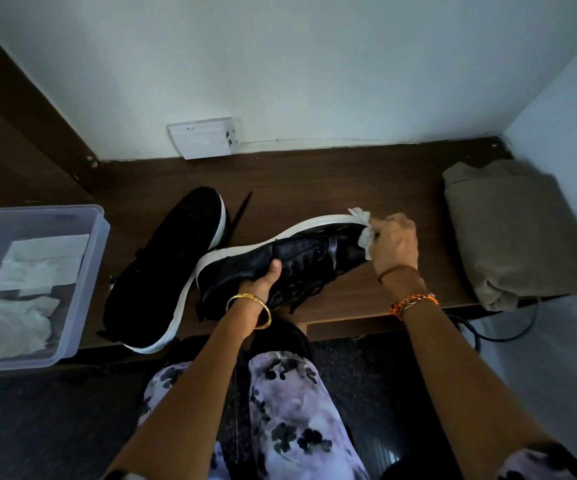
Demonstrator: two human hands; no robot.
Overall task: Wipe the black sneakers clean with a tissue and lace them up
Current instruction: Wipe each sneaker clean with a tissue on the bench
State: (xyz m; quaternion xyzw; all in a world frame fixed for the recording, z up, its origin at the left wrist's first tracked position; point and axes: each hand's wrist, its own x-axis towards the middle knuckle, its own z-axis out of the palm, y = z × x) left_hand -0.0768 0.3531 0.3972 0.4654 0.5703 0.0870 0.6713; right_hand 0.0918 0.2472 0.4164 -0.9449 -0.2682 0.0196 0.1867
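Held sneaker: black sneaker (pixel 280 265) with white sole, centre of the frame, tipped on its side and lifted at the toe; heel end low near the table's front edge.
Tissue: white tissue (pixel 363 230) pressed to the toe, centre right of the frame, part of it standing above the sole edge.
Right hand: right hand (pixel 392 242), fingers closed on the tissue at the toe.
Left hand: left hand (pixel 263 284), thumb across the upper beside the eyelets, fingers wrapped under and out of sight; it grips the sneaker.
Laces: loose black lace ends (pixel 306 294) hang below the eyelets toward the table edge; lacing judged not yet done.
Second sneaker: second black sneaker (pixel 166 268) lies left of centre, touching the held one at the heel, its own heel overhanging the front edge.
Table: brown table (pixel 366 174) carries both.
Container: clear plastic container (pixel 83 271) at left edge, with folded and crumpled tissues inside.
Bag: beige cloth bag (pixel 512 230) at right, well apart.
Risk 1: the thin tissue may tear or shed on the sole rim if rubbed hard.
Risk 2: wiping pressure at the toe may twist the sneaker out of the one-handed grip.
Risk 3: a nudge from the held heel may tip the overhanging second sneaker off the table.
Risk 4: the dangling laces may snag under the shoe.
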